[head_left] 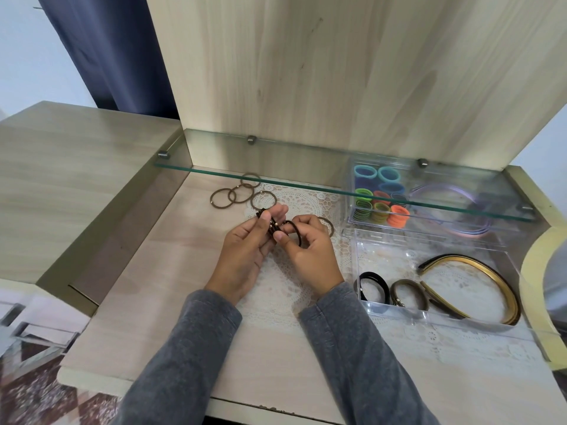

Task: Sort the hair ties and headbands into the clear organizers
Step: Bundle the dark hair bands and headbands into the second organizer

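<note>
Grey sleeves [196,357] come in from the bottom edge, both hands over the lace doily [276,289] at mid table [153,302]. Left hand [245,256]: fingers curled round a bundle of dark brown hair ties [270,227], thumb pressed on top. Right hand [310,256]: thumb and forefinger pinch a single dark tie [294,230] right beside the bundle; other fingers loosely curled. The ties are likely light, soft and stretchy, nothing fragile; a bundle can spring apart, so grip across all the loops, or pinch one loop by its cord. Near clear organizer [429,320] sits to the right, open-topped, holding black ties [371,285], bronze ties [408,294] and a gold headband [478,268]; bare floor shows behind the black ties. The headband looks stiff and smooth, best taken at mid arc. Beyond the hands, loose tan ties [233,194] lie flat on the table, one more tan tie [329,223] half hidden behind the right hand. Farther right, the far organizer [349,191] with coloured ties [380,207] and lilac headbands [469,233] sits under the glass shelf [276,176]; its front edge overhangs that box, so reach in low from the front. There is open room left of the hands.
</note>
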